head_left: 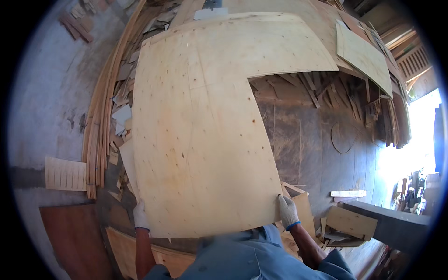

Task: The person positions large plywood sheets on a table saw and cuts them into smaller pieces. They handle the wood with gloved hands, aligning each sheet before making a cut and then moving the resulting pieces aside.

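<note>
I hold up a large, pale L-shaped plywood sheet (200,140) in front of me. My left hand (140,215), in a white glove, grips its lower left edge, partly hidden behind the sheet. My right hand (288,211), in a white glove with a blue cuff, grips the lower right corner. The sheet's upper arm extends to the right over a pile of wood scraps (322,88). My blue shirt fills the bottom of the view.
Long bent wood strips (100,121) and offcuts lie along the left. A reddish board (77,240) lies at lower left, a slatted pale piece (65,174) beside it. Another plywood panel (364,56) leans at upper right. A dark bench (387,221) and small offcuts sit at lower right.
</note>
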A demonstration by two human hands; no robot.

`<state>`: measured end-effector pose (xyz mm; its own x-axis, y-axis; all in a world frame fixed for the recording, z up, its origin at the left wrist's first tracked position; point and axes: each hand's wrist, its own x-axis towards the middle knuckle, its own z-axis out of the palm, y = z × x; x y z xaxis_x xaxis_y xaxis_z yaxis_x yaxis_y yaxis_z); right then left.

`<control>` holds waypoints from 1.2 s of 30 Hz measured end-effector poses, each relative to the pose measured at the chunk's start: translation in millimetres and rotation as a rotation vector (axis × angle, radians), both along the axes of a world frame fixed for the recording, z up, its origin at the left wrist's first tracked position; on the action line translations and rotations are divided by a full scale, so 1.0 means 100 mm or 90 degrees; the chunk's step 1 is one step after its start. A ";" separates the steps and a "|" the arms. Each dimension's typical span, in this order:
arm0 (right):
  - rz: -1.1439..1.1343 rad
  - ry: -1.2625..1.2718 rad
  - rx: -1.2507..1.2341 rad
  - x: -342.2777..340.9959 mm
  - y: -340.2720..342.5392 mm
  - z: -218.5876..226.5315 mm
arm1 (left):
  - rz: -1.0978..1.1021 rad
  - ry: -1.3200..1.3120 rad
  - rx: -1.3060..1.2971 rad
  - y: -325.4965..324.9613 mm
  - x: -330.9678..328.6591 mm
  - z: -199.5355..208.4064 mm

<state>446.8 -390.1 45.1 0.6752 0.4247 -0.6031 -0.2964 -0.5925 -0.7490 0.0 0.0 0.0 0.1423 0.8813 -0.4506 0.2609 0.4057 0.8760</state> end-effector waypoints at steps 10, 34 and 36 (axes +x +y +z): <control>-0.090 0.029 0.035 -1.04 0.69 -0.25 | -0.075 -0.004 -0.030 1.15 -0.38 0.25; -0.151 -0.016 -0.046 -1.32 1.41 -0.78 | -0.067 0.086 0.054 2.04 -0.48 -0.18; -0.133 -0.053 -0.039 -1.33 1.43 -1.00 | -0.068 0.057 0.043 2.21 -0.29 -0.07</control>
<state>314.0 -247.5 -54.6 0.7936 0.2344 -0.5615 -0.3560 -0.5694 -0.7410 -29.2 220.6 -7.4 0.1987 0.8922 -0.4057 0.3769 0.3125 0.8719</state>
